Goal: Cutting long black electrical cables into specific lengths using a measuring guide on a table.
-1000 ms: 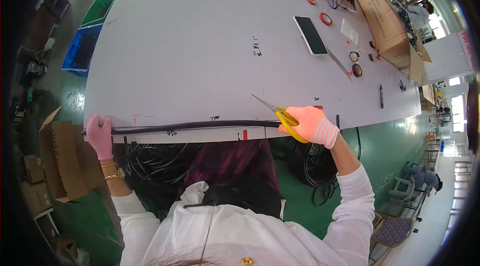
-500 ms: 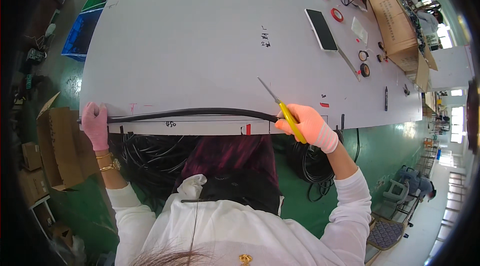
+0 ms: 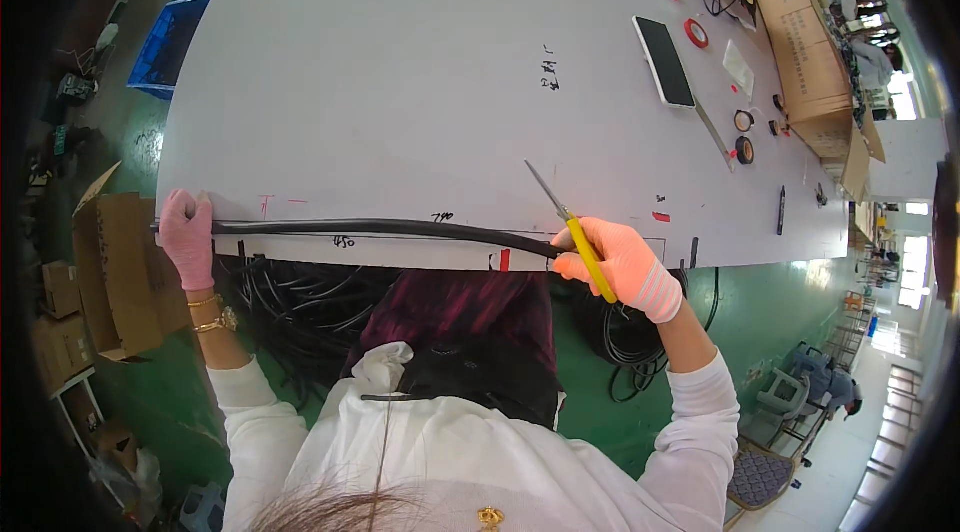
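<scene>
A long black cable (image 3: 400,228) stretches along the near edge of the table, over marked lines, sagging slightly toward its right end. My left hand (image 3: 186,240), in a pink glove, is closed around its left end at the table's left corner. In an orange glove, my right hand (image 3: 628,269) pinches the cable near its other end. That same hand also holds scissors (image 3: 580,237) with yellow handles, their blades pointing up and left, away from the cable. The cable's right tip is hidden by my fingers.
A phone (image 3: 663,62), red tape rolls (image 3: 696,33), black tape rolls (image 3: 744,150) and a marker pen (image 3: 781,210) lie on the table's right side. Behind them stands a cardboard box (image 3: 800,57). Coiled black cables (image 3: 290,307) hang below the near edge; an open carton (image 3: 120,277) stands left.
The cable has straightened from an upward arch and lies flatter along the marked lines. My right hand, with the scissors, has moved slightly right and nearer to me. My left hand keeps its grip.
</scene>
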